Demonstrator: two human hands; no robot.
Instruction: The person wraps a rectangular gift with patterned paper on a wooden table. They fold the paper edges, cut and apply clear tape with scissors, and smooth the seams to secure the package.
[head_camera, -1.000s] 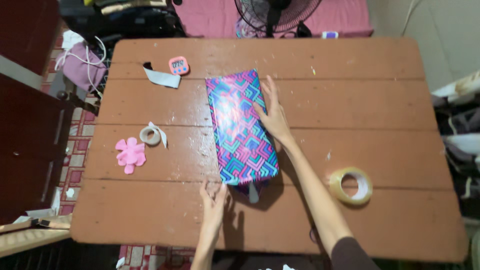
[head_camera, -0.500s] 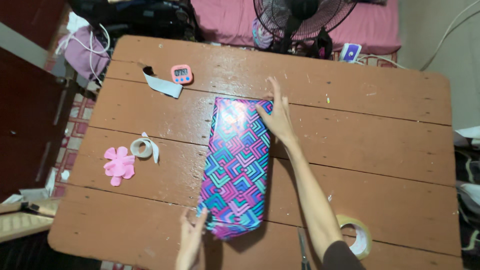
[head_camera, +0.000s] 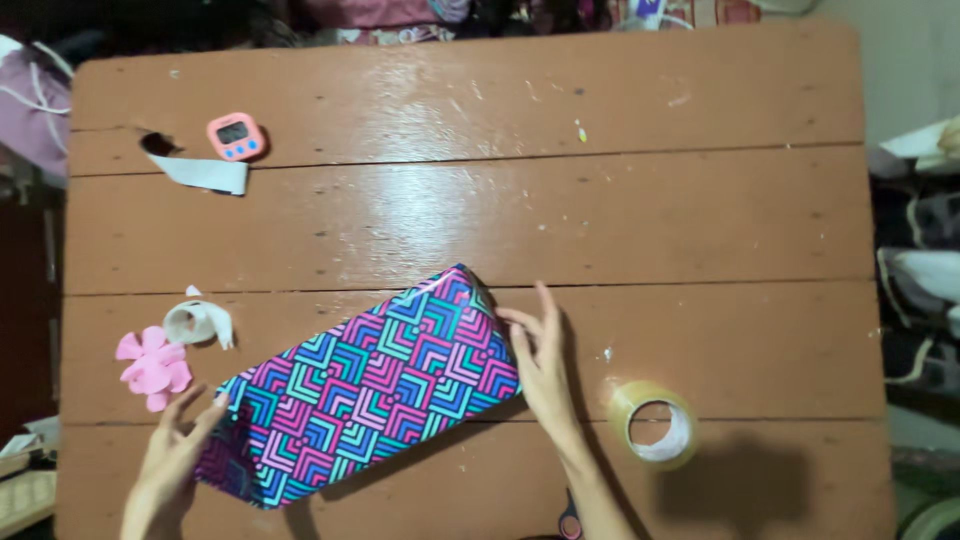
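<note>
A box wrapped in glossy paper with a pink, teal and blue zigzag pattern (head_camera: 365, 385) lies diagonally on the brown wooden table (head_camera: 600, 220). My left hand (head_camera: 170, 465) presses against its lower left end with fingers spread. My right hand (head_camera: 540, 365) lies flat against its upper right end. Both hands touch the wrapped box at opposite ends.
A roll of clear tape (head_camera: 655, 425) sits right of my right hand. Scissor handles (head_camera: 568, 520) poke in at the bottom edge. A small tape roll (head_camera: 195, 322) and a pink flower bow (head_camera: 152, 365) lie at the left. A pink timer (head_camera: 236, 136) and a paper strip (head_camera: 205, 172) are far left.
The wrapped box has turned from lying lengthwise away from me to a diagonal, its near end swung left. Both hands moved with it. The camera tilted down, closer to the table.
</note>
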